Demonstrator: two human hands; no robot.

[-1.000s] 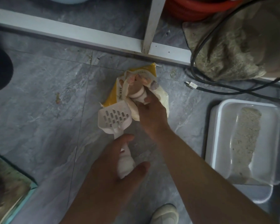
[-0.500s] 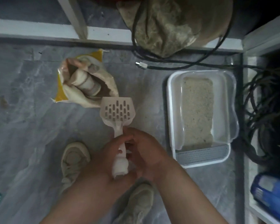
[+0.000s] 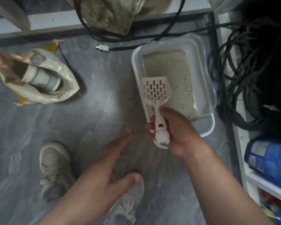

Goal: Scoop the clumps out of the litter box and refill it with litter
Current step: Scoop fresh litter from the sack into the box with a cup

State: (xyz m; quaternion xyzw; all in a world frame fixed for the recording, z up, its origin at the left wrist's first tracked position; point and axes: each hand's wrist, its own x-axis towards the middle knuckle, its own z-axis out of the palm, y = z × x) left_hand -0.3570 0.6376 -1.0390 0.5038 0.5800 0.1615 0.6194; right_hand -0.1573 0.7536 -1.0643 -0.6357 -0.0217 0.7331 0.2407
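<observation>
The scoop point(image 3: 156, 93) has passed to the right hand point(image 3: 173, 132), which grips its handle. The left hand point(image 3: 102, 181), at seven o'clock, has let go, fingers relaxed. The scoop head hangs over the litter box point(image 3: 199, 70), so scooping probably starts now; clumps are too blurred to see.

Right hand point(image 3: 177, 132) gripping; left hand point(image 3: 104, 174) free, fingers point(image 3: 120, 143) relaxed.

Grey floor point(image 3: 91, 111): litter box point(image 3: 206, 75), litter bag point(image 3: 39, 93), cables point(image 3: 243, 75).

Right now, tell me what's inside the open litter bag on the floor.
Inside the litter bag a pale cup lies on its side. Brownish litter shows around it; the bag's folded walls hide how much remains.
</observation>
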